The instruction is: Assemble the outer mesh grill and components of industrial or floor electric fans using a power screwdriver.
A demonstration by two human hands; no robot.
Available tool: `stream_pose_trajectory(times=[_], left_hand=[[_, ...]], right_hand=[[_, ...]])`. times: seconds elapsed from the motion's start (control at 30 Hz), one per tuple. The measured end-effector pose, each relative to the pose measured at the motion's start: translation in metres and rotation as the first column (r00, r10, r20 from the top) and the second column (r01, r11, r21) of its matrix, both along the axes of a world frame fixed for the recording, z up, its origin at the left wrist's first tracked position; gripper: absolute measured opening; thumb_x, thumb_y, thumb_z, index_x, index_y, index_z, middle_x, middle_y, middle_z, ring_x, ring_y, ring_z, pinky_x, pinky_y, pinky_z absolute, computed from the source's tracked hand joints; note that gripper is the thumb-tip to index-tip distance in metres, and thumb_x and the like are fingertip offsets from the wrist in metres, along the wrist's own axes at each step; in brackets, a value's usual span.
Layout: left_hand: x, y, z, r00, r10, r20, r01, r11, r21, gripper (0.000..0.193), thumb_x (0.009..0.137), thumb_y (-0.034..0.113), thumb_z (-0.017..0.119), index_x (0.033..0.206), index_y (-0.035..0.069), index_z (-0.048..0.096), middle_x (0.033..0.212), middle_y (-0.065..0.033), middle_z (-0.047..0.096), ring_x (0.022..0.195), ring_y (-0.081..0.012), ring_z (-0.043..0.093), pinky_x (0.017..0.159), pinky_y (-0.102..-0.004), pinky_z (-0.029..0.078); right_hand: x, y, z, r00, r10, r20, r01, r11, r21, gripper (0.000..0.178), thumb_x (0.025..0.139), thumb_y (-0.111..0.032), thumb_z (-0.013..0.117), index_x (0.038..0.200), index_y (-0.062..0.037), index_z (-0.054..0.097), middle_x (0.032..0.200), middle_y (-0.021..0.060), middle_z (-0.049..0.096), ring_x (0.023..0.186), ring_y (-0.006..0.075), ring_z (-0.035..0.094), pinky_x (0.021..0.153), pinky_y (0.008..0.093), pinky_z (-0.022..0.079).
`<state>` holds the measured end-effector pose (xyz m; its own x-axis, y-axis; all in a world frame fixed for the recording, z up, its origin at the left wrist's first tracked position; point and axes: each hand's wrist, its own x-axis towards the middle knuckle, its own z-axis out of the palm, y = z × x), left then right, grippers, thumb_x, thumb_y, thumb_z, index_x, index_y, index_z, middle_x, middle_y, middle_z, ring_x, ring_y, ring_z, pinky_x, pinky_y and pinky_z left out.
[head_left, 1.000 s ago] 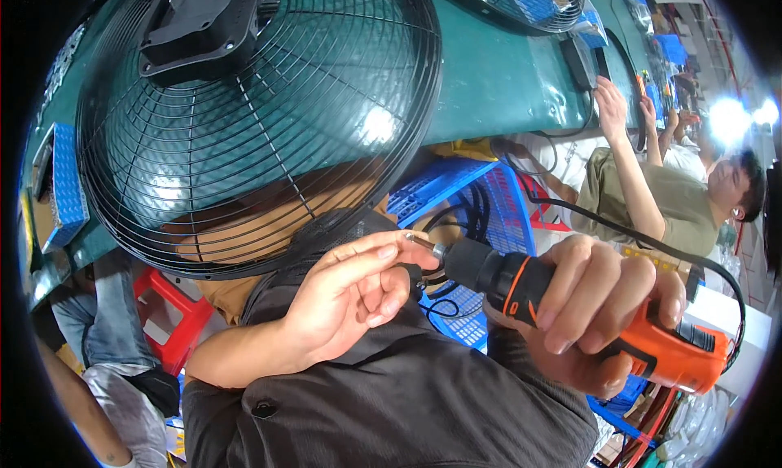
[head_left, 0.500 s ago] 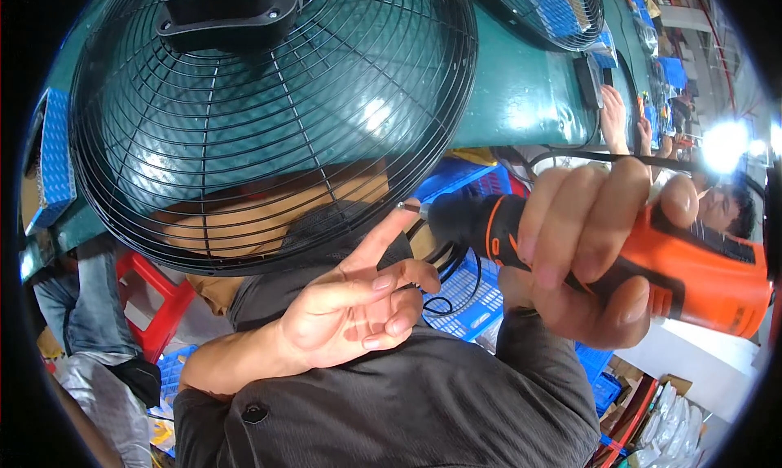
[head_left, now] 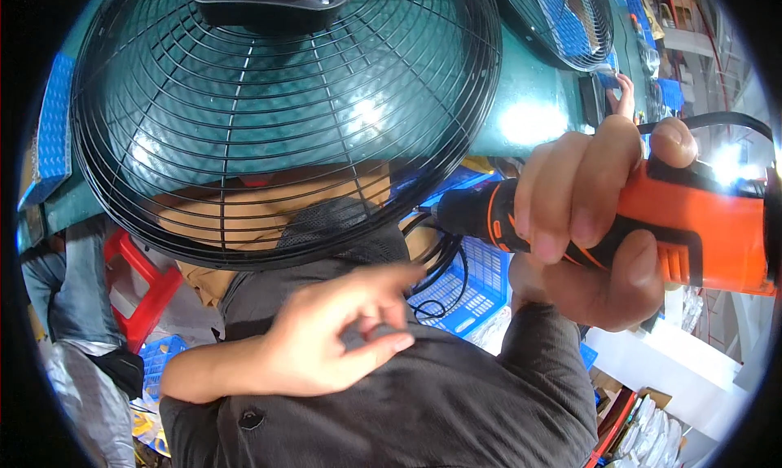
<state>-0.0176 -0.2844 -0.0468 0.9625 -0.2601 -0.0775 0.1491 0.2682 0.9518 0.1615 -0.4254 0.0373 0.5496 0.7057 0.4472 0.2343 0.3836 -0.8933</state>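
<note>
An orange and black electric screwdriver (head_left: 709,219) is gripped in my right hand (head_left: 586,199), its black nose pointing left toward the rim of a fan. My left hand (head_left: 330,329) is below the fan's rim and in front of my dark shirt. Its fingers are smeared by motion, with the thumb apart from them, and nothing shows in its grasp. The round black wire fan guard (head_left: 346,149) lies on the green table (head_left: 525,89). A black motor housing (head_left: 269,8) sits at the guard's middle, cut by the upper picture edge.
Another wire fan guard (head_left: 533,36) is at the far right, near a co-worker's hand (head_left: 624,97). A blue patterned box (head_left: 55,134) stands at the table's left. Below are a red stool (head_left: 147,293), a blue crate (head_left: 476,305) with black cable, and someone's jeans (head_left: 91,285).
My left index finger has come away from the screwdriver's tip; that hand has moved down and left. The screwdriver has turned slightly in view, and the fan appears shifted a little rightward.
</note>
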Motion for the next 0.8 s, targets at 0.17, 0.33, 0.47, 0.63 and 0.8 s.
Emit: stream_pose_trajectory(times=[0.17,0.33,0.47,0.63,0.8], left_hand=[[0.001,0.041,0.032,0.753,-0.065,0.655,-0.656,-0.004,0.755,0.069,0.069,0.037,0.081,0.123,0.001,0.056,0.130,-0.0250,0.049,0.118,-0.0444,0.048,0.097,-0.0560,0.039],[0.012,0.046,0.018,0.835,0.015,0.550,-0.550,0.024,0.835,0.080,0.058,0.036,0.082,0.126,0.003,0.056,0.136,-0.0229,0.046,0.127,-0.0415,0.041,0.108,-0.0568,0.027],[0.013,0.045,0.015,0.807,0.001,0.591,-0.591,0.042,0.806,0.077,0.055,0.032,0.083,0.121,0.003,0.058,0.131,-0.0215,0.049,0.124,-0.0404,0.044,0.107,-0.0563,0.029],[0.015,0.043,0.015,0.795,0.003,0.607,-0.605,0.079,0.792,0.072,0.056,0.031,0.082,0.118,0.002,0.060,0.126,-0.0198,0.051,0.121,-0.0389,0.046,0.106,-0.0556,0.030],[0.014,0.044,0.014,0.802,0.001,0.597,-0.595,0.078,0.800,0.069,0.059,0.035,0.081,0.117,0.003,0.060,0.126,-0.0193,0.050,0.121,-0.0385,0.046,0.106,-0.0546,0.030]], right_hand=[[-0.008,0.009,0.008,0.998,-0.038,-0.049,0.037,0.999,-0.031,0.052,0.090,-0.020,0.057,0.135,-0.0002,0.039,0.077,0.0054,0.049,0.058,0.0149,0.050,0.051,0.0300,0.041],[-0.007,0.007,0.008,1.000,-0.016,-0.022,0.016,1.000,-0.020,0.051,0.089,-0.020,0.058,0.132,0.0013,0.041,0.074,0.0056,0.048,0.056,0.0146,0.049,0.053,0.0296,0.041],[-0.013,0.005,0.005,0.999,-0.035,0.018,0.034,0.999,0.037,0.049,0.087,-0.018,0.059,0.127,0.0044,0.042,0.074,0.0051,0.048,0.054,0.0136,0.049,0.052,0.0278,0.042],[-0.021,-0.002,0.003,0.995,-0.066,0.077,0.061,0.996,0.069,0.047,0.087,-0.015,0.059,0.126,0.0019,0.040,0.076,0.0061,0.049,0.057,0.0143,0.053,0.053,0.0286,0.047],[-0.025,-0.005,0.002,0.990,-0.067,0.125,0.062,0.997,0.041,0.046,0.087,-0.014,0.059,0.127,-0.0007,0.040,0.078,0.0070,0.051,0.058,0.0153,0.055,0.055,0.0286,0.047]])
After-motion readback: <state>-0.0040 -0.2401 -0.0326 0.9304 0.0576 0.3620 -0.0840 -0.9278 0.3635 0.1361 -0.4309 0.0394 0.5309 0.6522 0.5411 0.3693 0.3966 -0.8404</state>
